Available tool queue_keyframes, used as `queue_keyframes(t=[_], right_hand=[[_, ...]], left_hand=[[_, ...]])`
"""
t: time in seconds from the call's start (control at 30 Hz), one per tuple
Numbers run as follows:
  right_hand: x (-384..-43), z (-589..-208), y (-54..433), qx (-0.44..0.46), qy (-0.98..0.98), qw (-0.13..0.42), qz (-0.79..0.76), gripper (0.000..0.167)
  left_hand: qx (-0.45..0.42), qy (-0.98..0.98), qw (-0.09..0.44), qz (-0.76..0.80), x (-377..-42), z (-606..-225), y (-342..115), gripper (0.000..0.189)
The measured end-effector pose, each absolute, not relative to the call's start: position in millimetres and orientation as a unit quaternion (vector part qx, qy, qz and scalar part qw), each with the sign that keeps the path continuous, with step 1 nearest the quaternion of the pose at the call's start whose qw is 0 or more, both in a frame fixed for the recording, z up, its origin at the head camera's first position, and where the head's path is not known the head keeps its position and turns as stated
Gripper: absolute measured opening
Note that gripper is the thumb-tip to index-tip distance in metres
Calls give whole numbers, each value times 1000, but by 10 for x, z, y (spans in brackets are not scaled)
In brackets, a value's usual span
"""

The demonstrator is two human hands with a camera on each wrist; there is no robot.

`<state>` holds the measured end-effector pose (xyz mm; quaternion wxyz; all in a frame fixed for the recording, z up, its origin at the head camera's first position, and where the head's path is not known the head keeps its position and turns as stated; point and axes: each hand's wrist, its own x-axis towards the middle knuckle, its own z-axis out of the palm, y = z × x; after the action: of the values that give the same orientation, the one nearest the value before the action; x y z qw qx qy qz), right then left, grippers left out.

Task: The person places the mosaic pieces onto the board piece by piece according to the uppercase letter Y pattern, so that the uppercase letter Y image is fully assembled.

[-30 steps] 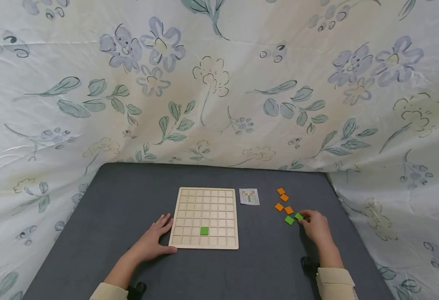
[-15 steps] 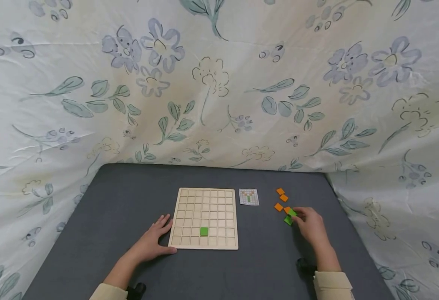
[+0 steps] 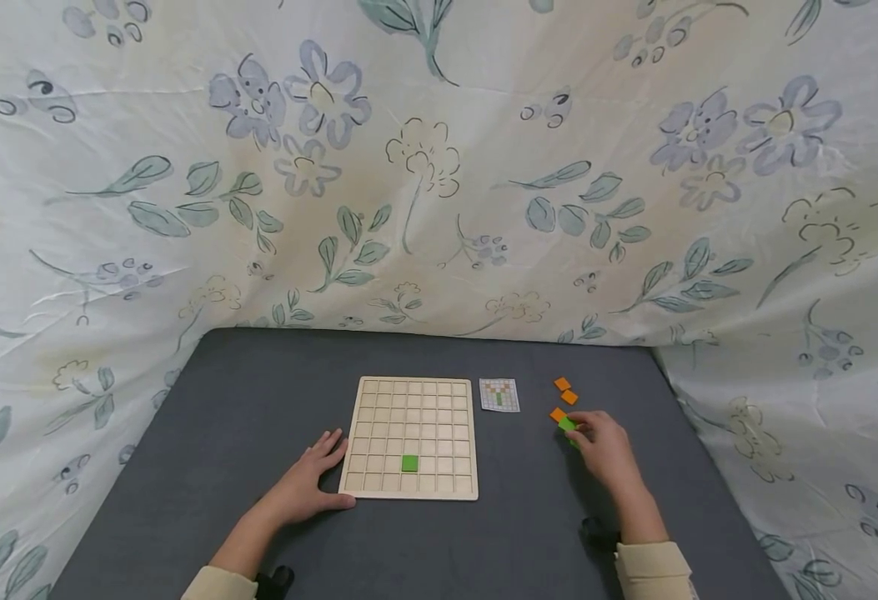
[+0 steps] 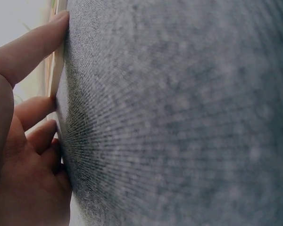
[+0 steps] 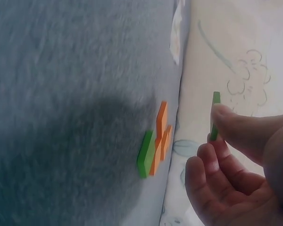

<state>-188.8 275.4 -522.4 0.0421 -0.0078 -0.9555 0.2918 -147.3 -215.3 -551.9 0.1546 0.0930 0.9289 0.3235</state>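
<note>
A pale wooden grid board (image 3: 381, 428) lies on the dark table, with one green square tile (image 3: 409, 463) in a cell of its lower part. My left hand (image 3: 298, 490) rests at the board's left side, fingers spread along the edge and thumb at the near left corner. Between thumb and fingertips my right hand (image 3: 605, 454) pinches another green tile (image 5: 216, 98), raised off the table. Under it, a further green tile (image 5: 146, 157) lies beside orange tiles (image 5: 162, 117) on the cloth; in the head view the hand mostly hides that one.
Right of the board lies a small printed card (image 3: 499, 396) with a coloured grid pattern. More orange tiles (image 3: 562, 384) lie farther back on the right. A floral curtain (image 3: 439, 208) hangs behind the table and along both sides.
My right hand has picked up the green tile and carried it left, over the other green tile and an orange one. The left hand stays at the board.
</note>
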Motion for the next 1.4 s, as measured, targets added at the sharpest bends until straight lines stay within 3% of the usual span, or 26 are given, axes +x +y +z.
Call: queue_keyframes(t=[0.33,1.07,1.4], right_hand=[[-1873,-5216,2578,15,-951,62,302,30],[-1800,-5186,2090,45,-945,20,323,30],[-1835,-5181,1867,70,-945,33,319,29]], left_hand=[[96,931,152,319,-1478,-5517,-2148,105],[99,928,153,325,-1390,-5497,-2194,104],[100,930,152,320,-1386,-5498,-2194,105]])
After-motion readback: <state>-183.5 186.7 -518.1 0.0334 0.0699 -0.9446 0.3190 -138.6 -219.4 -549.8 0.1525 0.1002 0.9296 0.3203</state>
